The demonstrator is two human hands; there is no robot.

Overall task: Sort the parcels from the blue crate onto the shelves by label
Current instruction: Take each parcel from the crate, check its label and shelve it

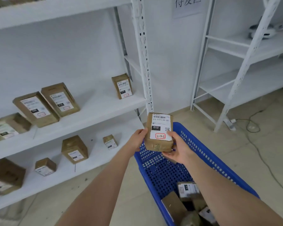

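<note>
A small brown cardboard parcel (pixel 158 144) hangs above the far end of the blue crate (pixel 207 154). Its white label faces me and shows "010" and a red-framed "3-4-6". My left hand (pixel 138 139) grips its left side. My right hand (pixel 178 148) holds its right side and bottom, thumb on the label. Several more parcels (pixel 188 190) lie in the crate's near end. The white shelf unit (pixel 95 110) on the left carries several labelled parcels on two levels.
A second white shelf unit (pixel 235 88) stands at the back right, with a white headset-like device (pixel 260 31) on an upper level. A power strip and grey cables (pixel 252 128) lie on the beige floor beside it. A paper sign (pixel 187 5) hangs on the wall.
</note>
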